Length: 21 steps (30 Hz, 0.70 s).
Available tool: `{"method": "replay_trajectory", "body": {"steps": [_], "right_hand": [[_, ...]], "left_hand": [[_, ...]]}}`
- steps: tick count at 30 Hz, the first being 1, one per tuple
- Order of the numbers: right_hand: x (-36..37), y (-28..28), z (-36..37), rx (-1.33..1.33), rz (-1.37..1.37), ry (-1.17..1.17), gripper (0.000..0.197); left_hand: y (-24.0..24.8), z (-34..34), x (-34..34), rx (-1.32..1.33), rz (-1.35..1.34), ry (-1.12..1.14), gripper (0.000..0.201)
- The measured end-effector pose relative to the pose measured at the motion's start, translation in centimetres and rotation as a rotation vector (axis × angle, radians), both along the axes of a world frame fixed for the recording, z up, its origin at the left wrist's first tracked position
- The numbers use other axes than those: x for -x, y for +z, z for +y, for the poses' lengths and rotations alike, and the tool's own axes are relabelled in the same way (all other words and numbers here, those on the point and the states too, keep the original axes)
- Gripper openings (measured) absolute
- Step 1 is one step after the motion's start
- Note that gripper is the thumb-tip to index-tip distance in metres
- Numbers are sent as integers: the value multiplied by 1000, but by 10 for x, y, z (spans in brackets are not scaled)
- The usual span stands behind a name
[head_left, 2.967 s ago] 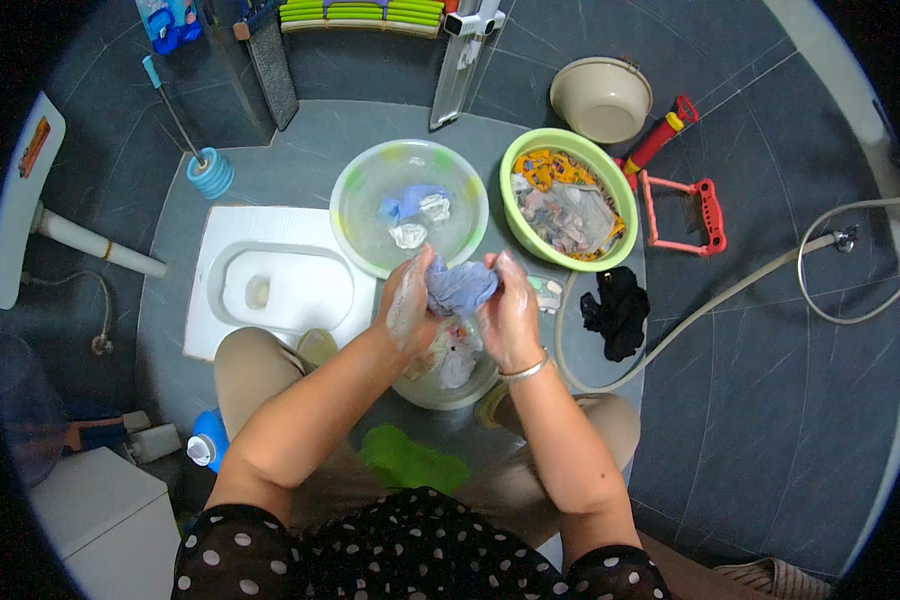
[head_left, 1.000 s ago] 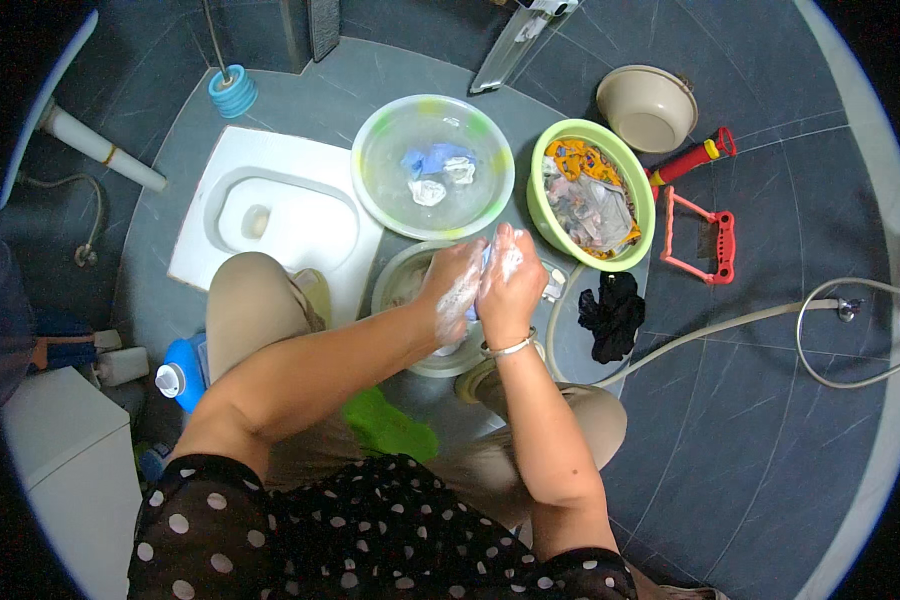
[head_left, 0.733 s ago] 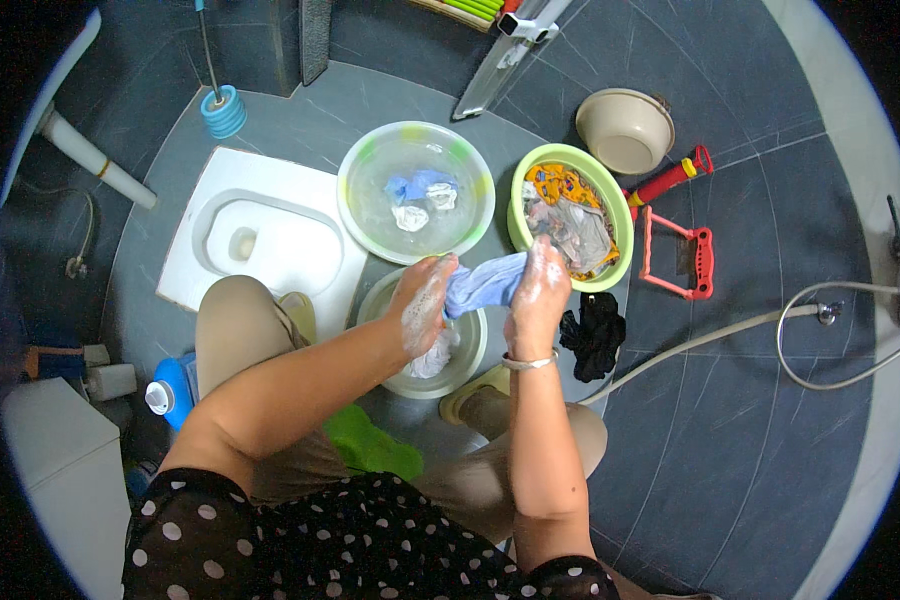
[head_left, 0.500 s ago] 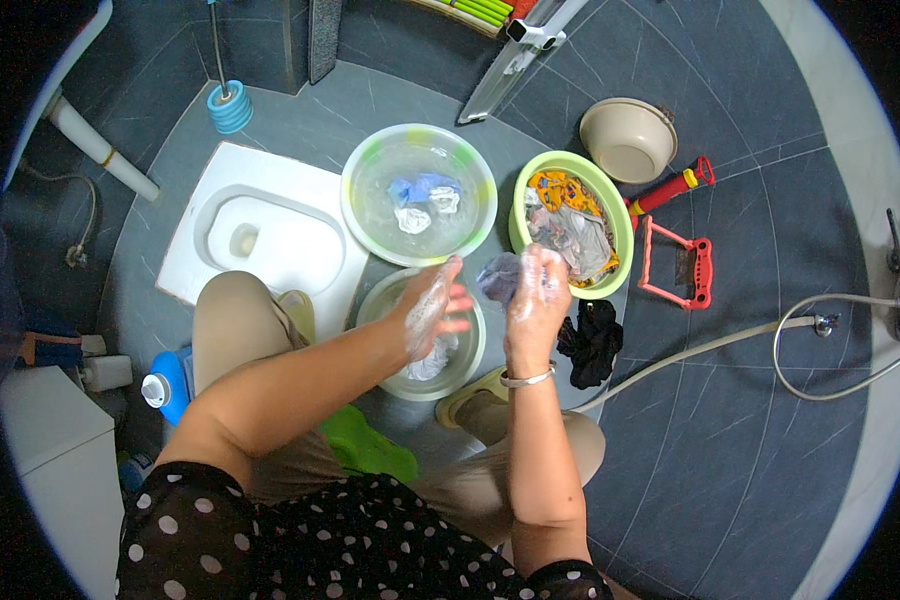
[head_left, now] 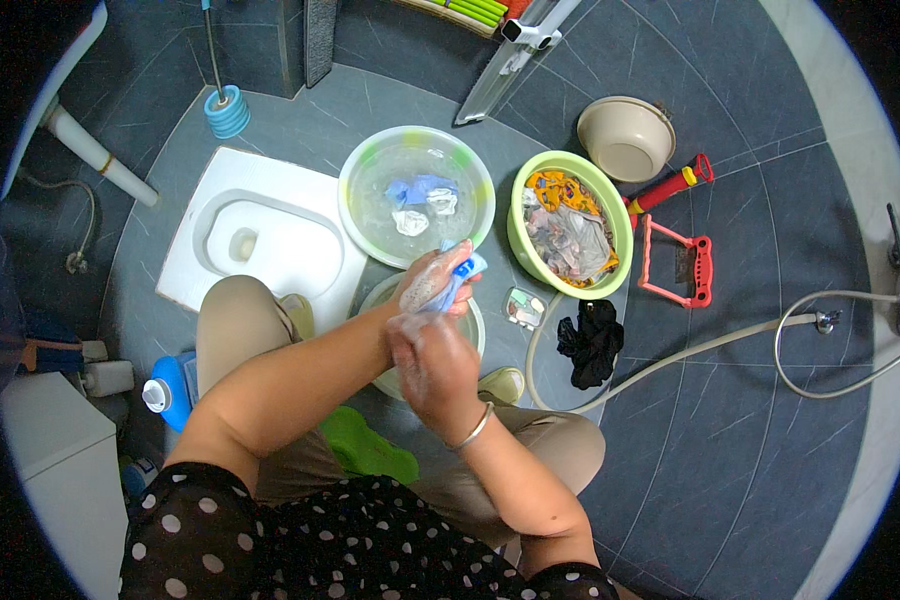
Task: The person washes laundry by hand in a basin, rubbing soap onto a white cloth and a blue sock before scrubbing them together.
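Observation:
Above a small pale basin (head_left: 478, 345), my suds-covered left hand (head_left: 428, 283) is closed round a small light blue sock-like cloth (head_left: 467, 267), whose end sticks out past the thumb. My right hand (head_left: 438, 368) is a soapy fist, smeared by motion, pressed against the left palm where the cloth's lower part disappears; it seems to grip that part. The hands and forearms cover most of the small basin. Beyond it stands a larger translucent basin (head_left: 355, 225) of water, with a blue cloth (head_left: 425, 188) and white cloths (head_left: 410, 222) in it.
To the right is a green basin (head_left: 520, 245) of laundry, with an empty beige basin (head_left: 625, 140) behind. A soap dish (head_left: 523, 307), black cloth (head_left: 592, 345), hose (head_left: 660, 362) and red-framed item (head_left: 700, 272) lie nearby. Left are a squat toilet (head_left: 195, 215) and blue bottle (head_left: 173, 385).
My right hand has come left and nearer from beside the green basin to meet my left hand. The left hand has closed on the cloth. The soap dish has come into view.

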State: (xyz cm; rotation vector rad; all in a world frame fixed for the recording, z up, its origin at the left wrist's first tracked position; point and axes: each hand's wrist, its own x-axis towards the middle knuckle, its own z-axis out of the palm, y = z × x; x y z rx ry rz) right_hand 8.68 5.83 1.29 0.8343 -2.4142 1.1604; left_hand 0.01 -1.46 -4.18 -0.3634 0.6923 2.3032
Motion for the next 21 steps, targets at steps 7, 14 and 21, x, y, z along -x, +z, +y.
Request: {"method": "replay_trajectory", "body": {"steps": [7,14,21], "right_hand": [[13,-6,0,100,149,-52,14],[42,-14,6,49,235,-269,6],[72,-37,42,294,-178,-492,11]], "left_hand": [[22,11,-10,77,-123,94,29],[-46,30,-24,337,591,384,22],[-9,32,-36,200,-45,236,21]]}}
